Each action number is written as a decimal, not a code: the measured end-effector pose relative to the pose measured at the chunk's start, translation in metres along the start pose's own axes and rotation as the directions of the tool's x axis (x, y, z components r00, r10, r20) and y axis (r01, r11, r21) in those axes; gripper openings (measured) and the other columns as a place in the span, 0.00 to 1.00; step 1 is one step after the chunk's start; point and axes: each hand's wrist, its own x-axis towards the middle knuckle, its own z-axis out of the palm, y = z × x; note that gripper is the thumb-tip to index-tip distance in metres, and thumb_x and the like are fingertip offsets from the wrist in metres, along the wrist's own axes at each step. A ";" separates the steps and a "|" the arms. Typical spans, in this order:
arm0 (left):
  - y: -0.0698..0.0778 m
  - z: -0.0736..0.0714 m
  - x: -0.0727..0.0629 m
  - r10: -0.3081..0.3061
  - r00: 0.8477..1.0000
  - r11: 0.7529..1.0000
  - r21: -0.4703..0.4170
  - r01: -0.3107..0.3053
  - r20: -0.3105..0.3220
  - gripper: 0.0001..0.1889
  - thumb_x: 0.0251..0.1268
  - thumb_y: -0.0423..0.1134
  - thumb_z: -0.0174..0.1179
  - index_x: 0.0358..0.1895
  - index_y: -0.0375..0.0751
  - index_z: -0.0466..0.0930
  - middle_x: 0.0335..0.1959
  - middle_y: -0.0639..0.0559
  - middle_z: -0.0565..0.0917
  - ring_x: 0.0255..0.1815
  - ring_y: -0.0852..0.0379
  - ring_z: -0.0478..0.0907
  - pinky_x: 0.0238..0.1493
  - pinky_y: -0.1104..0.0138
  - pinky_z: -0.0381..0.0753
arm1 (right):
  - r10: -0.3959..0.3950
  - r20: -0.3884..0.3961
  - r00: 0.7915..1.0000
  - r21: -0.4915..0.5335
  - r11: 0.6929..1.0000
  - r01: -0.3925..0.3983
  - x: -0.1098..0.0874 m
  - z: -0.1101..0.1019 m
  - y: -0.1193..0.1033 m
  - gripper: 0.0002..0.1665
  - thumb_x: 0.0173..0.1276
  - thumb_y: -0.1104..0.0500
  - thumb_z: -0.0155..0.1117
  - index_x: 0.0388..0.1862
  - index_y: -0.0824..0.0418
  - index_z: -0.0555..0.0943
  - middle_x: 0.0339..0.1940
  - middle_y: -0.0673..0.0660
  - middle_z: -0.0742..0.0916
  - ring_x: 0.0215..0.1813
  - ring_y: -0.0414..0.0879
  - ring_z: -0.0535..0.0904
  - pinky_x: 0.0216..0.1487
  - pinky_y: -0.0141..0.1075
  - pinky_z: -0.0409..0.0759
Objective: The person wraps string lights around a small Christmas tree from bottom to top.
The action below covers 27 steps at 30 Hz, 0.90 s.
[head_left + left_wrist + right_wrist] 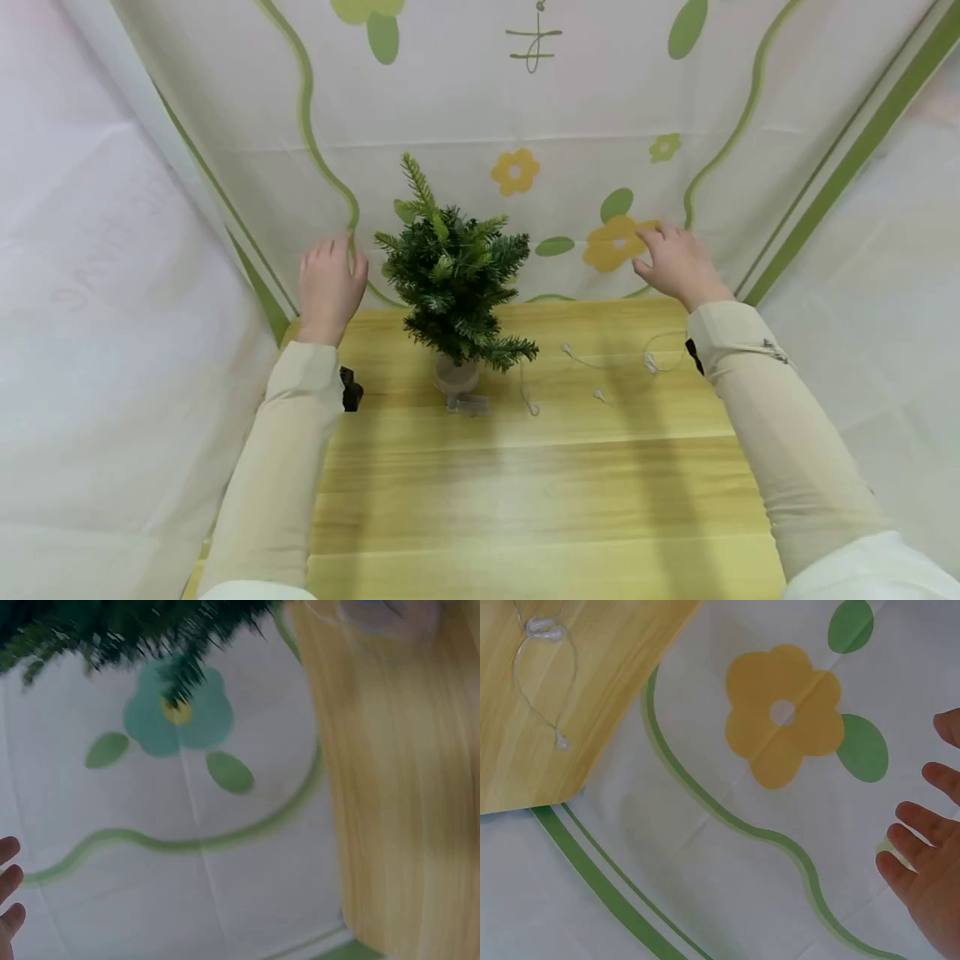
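A small artificial Christmas tree [450,275] stands upright in a pale round pot [456,377] near the table's back edge. Left of the tree, my left hand [330,287] is raised with nothing in it; only a few of its fingertips [10,881] show in the left wrist view. Dark green branches [150,634] cross the top of that view. My right hand [675,262] hangs in the air on the far right, fingers spread and empty in the right wrist view. Thin pale cords with small white ends [650,362] lie on the wood between tree and right arm.
A small greyish see-through piece [468,406] lies at the front of the pot. The wooden table [510,517] is walled at back and sides by white cloth [585,100] printed with flowers and green lines. Dark wrist devices [350,390] sit at the cuffs.
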 end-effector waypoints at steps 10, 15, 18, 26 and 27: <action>0.035 -0.031 0.002 -0.268 0.935 0.846 -0.521 0.113 -0.232 0.19 0.75 0.37 0.42 0.62 0.39 0.73 0.61 0.45 0.77 0.65 0.53 0.72 0.70 0.68 0.68 | -0.015 0.064 0.998 -0.030 0.999 0.017 -0.002 0.029 0.009 0.28 0.72 0.58 0.48 0.65 0.73 0.67 0.62 0.77 0.73 0.60 0.70 0.71 0.60 0.59 0.73; 0.062 -0.058 0.001 -0.379 0.906 0.648 -0.753 0.115 -0.187 0.18 0.75 0.34 0.42 0.63 0.43 0.71 0.62 0.50 0.77 0.64 0.63 0.71 0.67 0.77 0.67 | -0.022 0.080 0.997 0.019 1.000 0.020 -0.006 0.043 0.013 0.29 0.71 0.60 0.47 0.68 0.73 0.63 0.61 0.78 0.73 0.59 0.70 0.71 0.59 0.59 0.73; 0.083 -0.070 -0.004 -0.350 0.904 0.596 -0.803 0.013 -0.246 0.18 0.73 0.30 0.43 0.61 0.39 0.72 0.59 0.48 0.78 0.62 0.62 0.72 0.65 0.76 0.68 | -0.015 0.101 0.995 0.067 0.998 0.008 -0.009 0.053 0.016 0.32 0.70 0.61 0.47 0.71 0.72 0.59 0.62 0.79 0.71 0.60 0.71 0.70 0.59 0.60 0.72; 0.144 -0.058 -0.039 0.086 0.686 0.743 -0.412 -0.527 -0.723 0.16 0.59 0.21 0.46 0.47 0.27 0.78 0.47 0.38 0.83 0.54 0.45 0.77 0.66 0.62 0.72 | 0.008 0.170 0.985 0.068 0.997 -0.019 -0.021 0.082 0.016 0.32 0.71 0.60 0.48 0.71 0.71 0.59 0.63 0.77 0.72 0.57 0.70 0.73 0.53 0.59 0.76; 0.149 -0.053 -0.044 0.148 0.636 0.748 -0.334 -0.573 -0.757 0.15 0.57 0.20 0.47 0.46 0.27 0.78 0.45 0.38 0.84 0.53 0.45 0.77 0.65 0.61 0.72 | 0.010 0.181 0.983 0.077 0.997 -0.025 -0.022 0.086 0.015 0.32 0.72 0.60 0.48 0.71 0.72 0.59 0.63 0.77 0.72 0.57 0.70 0.73 0.53 0.59 0.76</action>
